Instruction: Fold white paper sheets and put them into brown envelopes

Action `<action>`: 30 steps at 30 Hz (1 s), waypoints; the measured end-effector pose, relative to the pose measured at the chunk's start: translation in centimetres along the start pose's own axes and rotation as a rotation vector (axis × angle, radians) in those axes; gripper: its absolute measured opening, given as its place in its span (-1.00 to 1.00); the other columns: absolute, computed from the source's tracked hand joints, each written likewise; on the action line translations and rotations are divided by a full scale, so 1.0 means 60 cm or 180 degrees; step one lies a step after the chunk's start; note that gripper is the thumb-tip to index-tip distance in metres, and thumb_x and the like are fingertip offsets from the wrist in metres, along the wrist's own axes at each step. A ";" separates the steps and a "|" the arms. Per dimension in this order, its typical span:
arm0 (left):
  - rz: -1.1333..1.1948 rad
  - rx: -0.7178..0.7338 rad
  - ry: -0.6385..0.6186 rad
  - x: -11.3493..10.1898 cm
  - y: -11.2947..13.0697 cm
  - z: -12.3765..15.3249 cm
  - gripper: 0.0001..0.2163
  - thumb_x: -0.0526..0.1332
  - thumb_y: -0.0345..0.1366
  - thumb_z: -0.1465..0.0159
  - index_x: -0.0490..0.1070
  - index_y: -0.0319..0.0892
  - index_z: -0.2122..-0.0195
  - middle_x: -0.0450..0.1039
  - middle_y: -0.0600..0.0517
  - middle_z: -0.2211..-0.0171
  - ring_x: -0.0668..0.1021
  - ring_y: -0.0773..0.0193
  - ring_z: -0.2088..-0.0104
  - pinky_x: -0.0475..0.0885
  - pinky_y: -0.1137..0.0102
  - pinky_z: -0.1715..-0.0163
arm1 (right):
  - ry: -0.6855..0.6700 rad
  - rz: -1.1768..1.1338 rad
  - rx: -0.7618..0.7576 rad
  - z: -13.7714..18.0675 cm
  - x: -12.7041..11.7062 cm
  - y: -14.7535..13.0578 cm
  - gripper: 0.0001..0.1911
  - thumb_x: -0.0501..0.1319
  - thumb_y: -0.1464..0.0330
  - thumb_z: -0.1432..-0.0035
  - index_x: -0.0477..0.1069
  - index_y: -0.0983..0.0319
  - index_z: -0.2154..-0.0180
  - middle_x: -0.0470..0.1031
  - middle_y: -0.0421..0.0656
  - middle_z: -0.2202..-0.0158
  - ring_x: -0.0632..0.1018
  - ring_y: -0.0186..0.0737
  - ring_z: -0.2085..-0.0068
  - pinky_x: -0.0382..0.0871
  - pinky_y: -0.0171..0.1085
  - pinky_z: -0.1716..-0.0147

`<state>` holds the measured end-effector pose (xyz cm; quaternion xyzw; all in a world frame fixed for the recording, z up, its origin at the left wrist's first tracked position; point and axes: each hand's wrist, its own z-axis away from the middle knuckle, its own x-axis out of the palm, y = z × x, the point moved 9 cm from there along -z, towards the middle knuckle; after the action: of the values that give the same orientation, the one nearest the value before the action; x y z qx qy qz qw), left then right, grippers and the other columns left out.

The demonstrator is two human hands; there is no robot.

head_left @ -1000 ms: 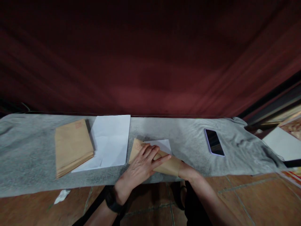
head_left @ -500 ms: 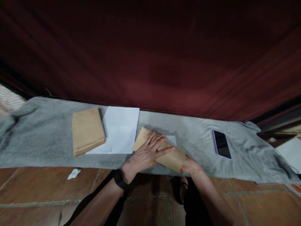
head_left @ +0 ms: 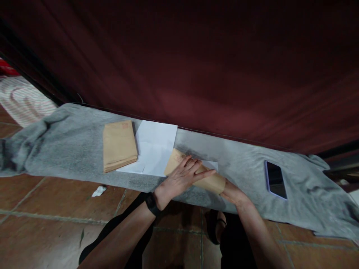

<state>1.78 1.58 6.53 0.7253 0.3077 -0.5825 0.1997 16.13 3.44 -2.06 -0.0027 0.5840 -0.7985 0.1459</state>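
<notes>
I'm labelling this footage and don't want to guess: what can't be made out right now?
All in the head view:
- Right hand: its fingers are hidden by the brown envelope.
- Small white sheet: its full extent is hidden by the envelope and the left hand.
- Red print on the envelope stack: too small and blurred to read.
- Striped cloth: cut off by the left edge.

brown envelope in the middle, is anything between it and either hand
Nothing visible under the left hand, which lies directly on the brown envelope. The right hand is partly hidden at the envelope's right end, so I can't tell there.
</notes>
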 end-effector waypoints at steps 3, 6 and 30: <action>0.0005 -0.0112 -0.0025 -0.003 -0.025 0.004 -0.18 0.12 -0.53 -0.31 -0.28 0.13 -0.46 0.30 -0.06 -0.22 0.33 0.09 -0.25 0.02 0.02 -0.34 | -0.0505 -0.0653 0.0204 0.006 0.008 -0.001 -0.57 0.42 0.10 0.05 0.57 0.16 0.14 0.64 -0.05 0.15 0.61 -0.01 0.11 0.50 -0.09 0.11; 0.0160 -0.0334 -0.0098 -0.003 -0.075 0.018 -0.15 0.17 -0.53 -0.26 -0.25 0.08 -0.47 0.28 -0.08 -0.23 0.30 0.06 -0.27 -0.02 -0.01 -0.35 | -0.0468 -0.1015 0.0082 0.002 -0.019 -0.018 -0.55 0.40 0.13 0.01 0.55 0.17 0.08 0.61 -0.05 0.06 0.61 -0.09 0.08 0.47 -0.13 0.03; 0.0863 -0.1468 -0.0834 0.105 -0.228 0.112 -0.01 0.34 -0.25 -0.09 -0.24 0.04 -0.46 0.22 -0.12 -0.30 0.27 -0.09 -0.32 -0.10 -0.11 -0.35 | 0.1150 0.3042 0.0553 -0.027 -0.064 0.013 -0.59 0.29 0.15 -0.19 0.40 0.31 0.06 0.57 0.11 0.11 0.59 0.06 0.03 0.38 -0.21 0.12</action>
<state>-11.49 8.57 -0.27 0.6140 0.3039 -0.5538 0.4732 19.74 5.62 -2.68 0.4144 0.4675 -0.6760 0.3909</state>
